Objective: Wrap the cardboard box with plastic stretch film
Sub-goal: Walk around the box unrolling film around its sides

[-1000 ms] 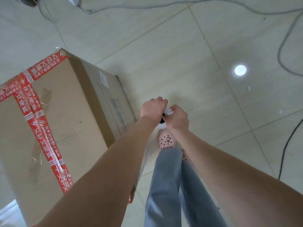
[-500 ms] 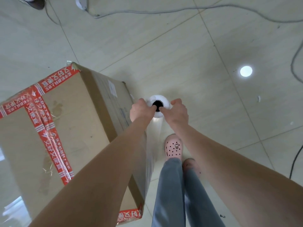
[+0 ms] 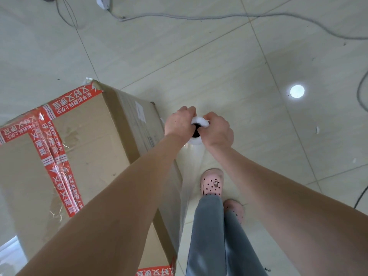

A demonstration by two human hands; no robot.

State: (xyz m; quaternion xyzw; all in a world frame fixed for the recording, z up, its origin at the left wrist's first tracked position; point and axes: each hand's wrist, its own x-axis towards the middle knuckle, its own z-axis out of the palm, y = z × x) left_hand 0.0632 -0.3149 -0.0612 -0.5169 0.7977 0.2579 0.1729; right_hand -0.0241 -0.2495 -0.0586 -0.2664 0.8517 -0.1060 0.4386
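Gripping film roll [image 3: 197,142] end: left hand [image 3: 179,124], right hand [image 3: 218,132]; roll mostly hidden, box [image 3: 89,136] cropped

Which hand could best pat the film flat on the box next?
Probably the left. The left hand grips the film roll on the side nearest the cardboard box, so its reach looks shorter. The right hand grips the roll's far side, away from the box.
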